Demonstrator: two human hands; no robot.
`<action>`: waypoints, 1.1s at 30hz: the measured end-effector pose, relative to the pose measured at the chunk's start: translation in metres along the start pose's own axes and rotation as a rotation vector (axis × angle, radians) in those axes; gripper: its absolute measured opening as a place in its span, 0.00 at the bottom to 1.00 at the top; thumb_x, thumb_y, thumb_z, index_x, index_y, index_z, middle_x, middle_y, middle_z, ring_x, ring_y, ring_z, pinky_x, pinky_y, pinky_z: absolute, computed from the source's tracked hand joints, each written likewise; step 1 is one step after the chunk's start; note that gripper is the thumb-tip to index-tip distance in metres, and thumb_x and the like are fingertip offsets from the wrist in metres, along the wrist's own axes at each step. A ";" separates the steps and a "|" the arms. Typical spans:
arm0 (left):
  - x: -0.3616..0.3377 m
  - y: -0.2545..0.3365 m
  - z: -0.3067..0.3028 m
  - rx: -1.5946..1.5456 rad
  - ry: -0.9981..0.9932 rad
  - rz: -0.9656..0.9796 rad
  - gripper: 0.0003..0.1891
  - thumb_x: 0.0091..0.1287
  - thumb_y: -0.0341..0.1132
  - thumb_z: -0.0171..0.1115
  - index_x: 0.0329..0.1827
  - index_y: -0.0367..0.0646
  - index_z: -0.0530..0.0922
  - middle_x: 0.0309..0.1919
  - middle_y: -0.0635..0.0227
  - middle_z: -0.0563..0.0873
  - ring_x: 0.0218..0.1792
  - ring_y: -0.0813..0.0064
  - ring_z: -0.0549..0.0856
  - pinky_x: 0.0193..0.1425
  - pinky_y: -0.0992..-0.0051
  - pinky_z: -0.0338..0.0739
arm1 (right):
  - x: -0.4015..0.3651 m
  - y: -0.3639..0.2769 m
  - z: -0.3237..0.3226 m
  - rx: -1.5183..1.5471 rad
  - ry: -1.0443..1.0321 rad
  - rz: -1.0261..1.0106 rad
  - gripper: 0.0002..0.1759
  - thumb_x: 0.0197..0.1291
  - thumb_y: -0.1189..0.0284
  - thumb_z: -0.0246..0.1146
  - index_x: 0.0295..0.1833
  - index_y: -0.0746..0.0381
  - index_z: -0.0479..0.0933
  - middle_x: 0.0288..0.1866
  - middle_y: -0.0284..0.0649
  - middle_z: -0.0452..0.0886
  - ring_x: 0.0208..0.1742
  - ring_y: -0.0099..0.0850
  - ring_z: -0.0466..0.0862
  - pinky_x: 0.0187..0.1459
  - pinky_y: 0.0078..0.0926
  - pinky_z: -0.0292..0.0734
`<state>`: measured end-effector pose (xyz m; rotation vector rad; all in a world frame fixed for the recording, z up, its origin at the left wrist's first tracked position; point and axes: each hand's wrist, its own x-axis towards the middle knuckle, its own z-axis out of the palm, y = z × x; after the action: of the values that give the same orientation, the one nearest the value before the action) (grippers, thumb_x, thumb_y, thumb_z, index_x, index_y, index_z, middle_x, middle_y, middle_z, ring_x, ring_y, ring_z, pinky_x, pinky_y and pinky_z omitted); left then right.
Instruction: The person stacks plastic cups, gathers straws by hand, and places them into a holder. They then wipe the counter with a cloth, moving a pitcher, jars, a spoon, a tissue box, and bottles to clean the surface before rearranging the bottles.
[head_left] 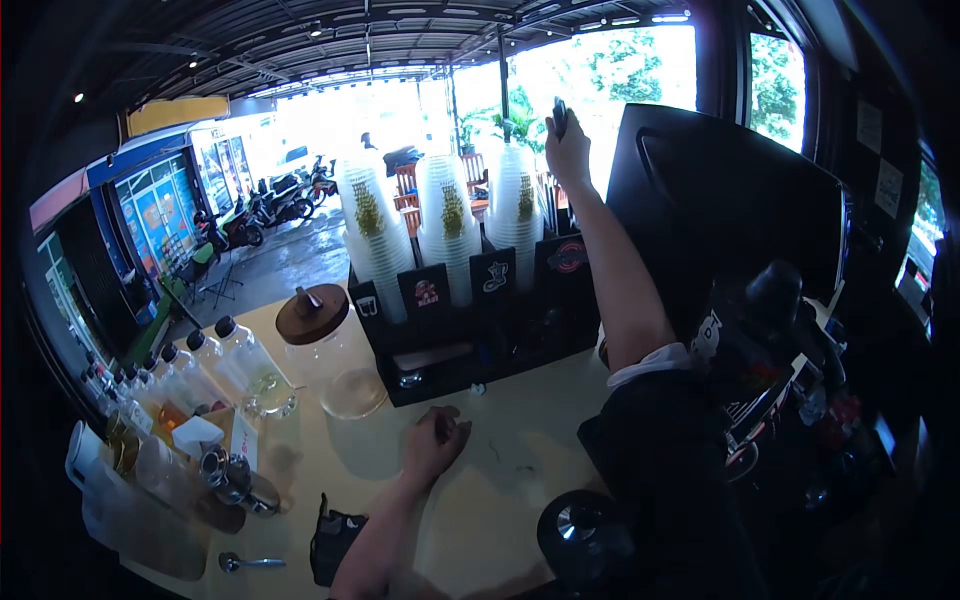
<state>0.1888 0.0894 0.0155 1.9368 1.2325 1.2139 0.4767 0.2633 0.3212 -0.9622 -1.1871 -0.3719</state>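
My left hand (435, 442) is loosely curled above the pale counter (520, 450), near the front of a black cup organizer (470, 360). Nothing shows between its fingers. Reaching up and forward, my right hand (568, 155) is closed around a small dark object (560, 115) whose kind I cannot make out. That hand is higher than the cup stacks and left of a large black panel-like box (720, 200). Three tall stacks of clear plastic cups (450, 225) with gold print rise from the organizer, just left of my right arm.
A glass jar with a wooden lid (312, 315) stands left of the organizer. Several bottles (240, 350) line the left edge, beside metal jiggers (235, 480) and a spoon (250, 563). A black pouch-like item (335, 540) and a round black object (582, 530) sit near me.
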 end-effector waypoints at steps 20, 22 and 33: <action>0.002 0.003 -0.006 -0.032 -0.024 -0.077 0.13 0.57 0.35 0.67 0.37 0.34 0.77 0.30 0.61 0.85 0.27 0.75 0.84 0.34 0.75 0.77 | -0.033 0.106 -0.008 0.325 -0.581 0.495 0.28 0.56 0.55 0.58 0.57 0.62 0.70 0.49 0.39 0.77 0.56 0.34 0.72 0.57 0.38 0.64; 0.002 0.001 -0.005 -0.016 -0.015 -0.043 0.13 0.58 0.36 0.66 0.37 0.35 0.77 0.27 0.64 0.84 0.27 0.78 0.83 0.33 0.76 0.77 | -0.036 0.101 -0.013 0.395 -0.581 0.697 0.35 0.49 0.58 0.62 0.63 0.61 0.67 0.48 0.37 0.77 0.60 0.34 0.69 0.60 0.46 0.58; 0.002 0.004 -0.004 -0.018 0.004 -0.044 0.14 0.55 0.35 0.68 0.40 0.36 0.78 0.24 0.67 0.82 0.25 0.80 0.81 0.33 0.78 0.76 | -0.038 0.128 0.022 0.120 -0.732 0.470 0.39 0.59 0.53 0.58 0.65 0.73 0.63 0.59 0.57 0.74 0.63 0.45 0.72 0.63 0.32 0.64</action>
<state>0.1874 0.0894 0.0207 1.8854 1.2555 1.2035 0.5389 0.3448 0.2330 -1.2782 -1.5512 0.4659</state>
